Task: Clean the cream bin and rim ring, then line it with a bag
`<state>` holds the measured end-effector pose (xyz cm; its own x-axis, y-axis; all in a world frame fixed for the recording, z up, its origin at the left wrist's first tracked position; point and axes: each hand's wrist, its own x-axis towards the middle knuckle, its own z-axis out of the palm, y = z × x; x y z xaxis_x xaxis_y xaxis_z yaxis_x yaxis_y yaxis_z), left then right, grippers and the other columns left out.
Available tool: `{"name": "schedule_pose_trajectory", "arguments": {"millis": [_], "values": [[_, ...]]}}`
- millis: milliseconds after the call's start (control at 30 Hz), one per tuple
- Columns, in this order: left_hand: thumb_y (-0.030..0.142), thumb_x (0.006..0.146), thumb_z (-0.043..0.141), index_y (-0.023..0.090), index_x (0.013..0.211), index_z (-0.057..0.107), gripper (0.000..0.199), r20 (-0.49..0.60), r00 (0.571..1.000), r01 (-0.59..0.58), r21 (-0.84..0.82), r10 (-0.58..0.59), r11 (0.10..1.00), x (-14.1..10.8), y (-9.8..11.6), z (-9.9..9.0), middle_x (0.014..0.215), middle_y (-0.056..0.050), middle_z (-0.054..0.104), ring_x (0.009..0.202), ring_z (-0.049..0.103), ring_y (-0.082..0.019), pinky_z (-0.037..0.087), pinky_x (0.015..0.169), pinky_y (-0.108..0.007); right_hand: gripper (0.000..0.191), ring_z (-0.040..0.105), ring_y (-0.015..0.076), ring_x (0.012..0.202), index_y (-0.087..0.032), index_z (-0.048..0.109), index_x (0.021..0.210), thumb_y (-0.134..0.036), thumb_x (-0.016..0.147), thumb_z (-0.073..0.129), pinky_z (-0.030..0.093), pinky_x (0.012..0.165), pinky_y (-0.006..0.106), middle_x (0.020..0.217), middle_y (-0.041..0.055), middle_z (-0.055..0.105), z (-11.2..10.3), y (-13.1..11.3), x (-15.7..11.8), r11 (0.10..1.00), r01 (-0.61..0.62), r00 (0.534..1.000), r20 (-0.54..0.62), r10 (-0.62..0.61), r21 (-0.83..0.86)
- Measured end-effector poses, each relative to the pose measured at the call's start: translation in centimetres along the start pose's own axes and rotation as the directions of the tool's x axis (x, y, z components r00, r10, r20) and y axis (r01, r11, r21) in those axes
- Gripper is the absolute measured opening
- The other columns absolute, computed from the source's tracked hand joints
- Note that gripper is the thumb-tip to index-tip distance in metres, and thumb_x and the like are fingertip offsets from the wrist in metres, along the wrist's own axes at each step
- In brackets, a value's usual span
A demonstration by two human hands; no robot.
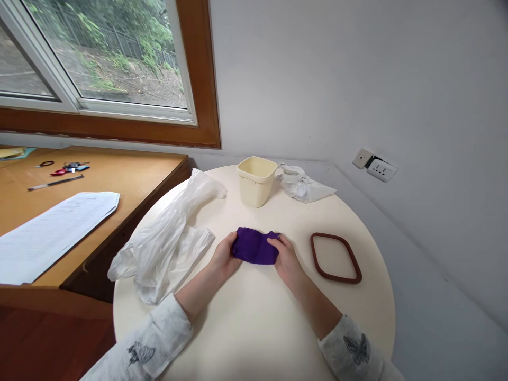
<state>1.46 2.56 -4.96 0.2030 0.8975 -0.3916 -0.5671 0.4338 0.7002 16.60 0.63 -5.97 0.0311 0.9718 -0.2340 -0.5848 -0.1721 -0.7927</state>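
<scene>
The fingers of both bare hands are drawn in on a small, deep purple piece of fabric (256, 247): the left hand (225, 258) has its left end, and the right hand (289, 260) pinches its right end, thumb on the upper face, where the far edge bunches up a little. From where I stand, the cloth looks folded or layered, held nearly flat between the two grips above the middle of a round, cream-white table (254, 328); I cannot tell whether its underside touches the top. I judge the work in hand to be holding the cloth out, perhaps straightening it. Shifting it in this shape would call for both grips to travel together, and smoothing the bunched corner for a light pull by the right fingers. Just right of the right hand lies a reddish-brown, rounded-square ring (339, 278), flat and untouched. To the left sprawls a large, crumpled, translucent white plastic bag (166, 248). Beyond the cloth, on the far side, an open, pale yellow, square-mouthed tub (256, 190) stands upright, with a smaller, crumpled white plastic bag (304, 186) just to its right. Farther left, a brown wooden desk (135, 169) holds printed white papers (59, 227).
</scene>
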Motion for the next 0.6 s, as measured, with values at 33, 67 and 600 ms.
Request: {"name": "schedule_pose_trajectory", "arguments": {"millis": [33, 67, 600], "values": [[0.027, 0.084, 0.044, 0.016, 0.079, 0.054, 0.016, -0.005, 1.000, 0.017, -0.007, -0.017, 1.000, 0.0, 0.0, 0.0, 0.072, -0.004, 0.059, 0.066, 0.058, -0.014, 0.048, 0.065, -0.029, 0.014, 0.055, 0.0132, 0.074, -0.020, 0.059, 0.074, -0.024, 0.064, 0.069, 0.043, 0.067, 0.025, 0.076, -0.0015, 0.061, 0.0, 0.1, 0.0, 1.000, 0.020, 1.000, -0.023, -0.020, -0.016], [0.031, 0.085, 0.043, 0.015, 0.080, 0.054, 0.020, 0.002, 0.999, 0.035, -0.021, -0.035, 0.999, -0.1, 0.1, 0.1, 0.073, -0.005, 0.060, 0.068, 0.059, -0.016, 0.049, 0.066, -0.031, 0.015, 0.054, 0.0118, 0.071, -0.020, 0.058, 0.072, -0.025, 0.065, 0.069, 0.042, 0.065, 0.024, 0.074, -0.0026, 0.059, 0.0, 0.2, 0.0, 0.999, 0.043, 0.998, -0.035, -0.044, -0.033], [0.004, 0.074, 0.056, 0.008, 0.084, 0.061, 0.012, 0.269, 0.960, 0.096, -0.073, -0.073, 0.993, -0.5, -0.5, 0.5, 0.075, -0.007, 0.063, 0.071, 0.061, -0.015, 0.049, 0.071, -0.028, 0.016, 0.059, 0.0138, 0.074, -0.017, 0.064, 0.083, -0.030, 0.076, 0.058, 0.045, 0.067, 0.027, 0.074, 0.0023, 0.063, 0.8, 0.2, -0.8, 0.960, 0.111, 0.977, 0.203, -0.059, -0.256]]}}
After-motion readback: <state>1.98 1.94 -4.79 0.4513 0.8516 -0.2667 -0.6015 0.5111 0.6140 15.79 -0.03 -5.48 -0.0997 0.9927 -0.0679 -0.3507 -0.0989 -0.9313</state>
